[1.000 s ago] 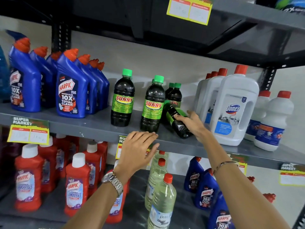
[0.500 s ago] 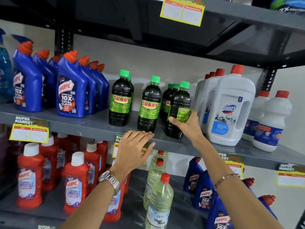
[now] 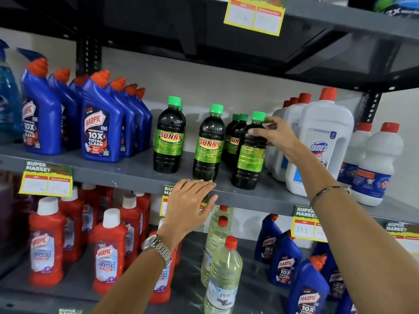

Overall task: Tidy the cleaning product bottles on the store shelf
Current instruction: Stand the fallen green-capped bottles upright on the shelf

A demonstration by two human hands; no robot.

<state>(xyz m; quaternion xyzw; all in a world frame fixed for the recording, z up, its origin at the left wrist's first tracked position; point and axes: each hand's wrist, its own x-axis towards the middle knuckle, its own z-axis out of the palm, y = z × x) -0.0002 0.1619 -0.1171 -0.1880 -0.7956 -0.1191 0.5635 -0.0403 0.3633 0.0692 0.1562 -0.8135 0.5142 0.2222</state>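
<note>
A dark Sunny bottle [image 3: 249, 164] with a green cap stands upright near the front of the grey middle shelf [image 3: 127, 171], its label turned partly away. My right hand [image 3: 281, 137] grips its shoulder, thumb across the front and fingers by the cap. Two more Sunny bottles [image 3: 169, 141] [image 3: 208, 146] stand upright to its left, and others stand behind it. My left hand [image 3: 188, 207] lies flat on the shelf's front edge below the middle Sunny bottle, fingers spread, holding nothing.
Blue Harpic bottles [image 3: 99, 128] fill the shelf's left side. White Domex bottles [image 3: 322, 137] stand close on the right, touching distance from my right hand. Below are red Harpic bottles [image 3: 108, 252], clear bottles [image 3: 223, 275] and more blue Harpic. Price tags hang on the shelf edges.
The Sunny bottle that lay tipped over has been stood upright by my right hand, which then slid from its base up to its shoulder. My left hand stayed on the shelf edge.
</note>
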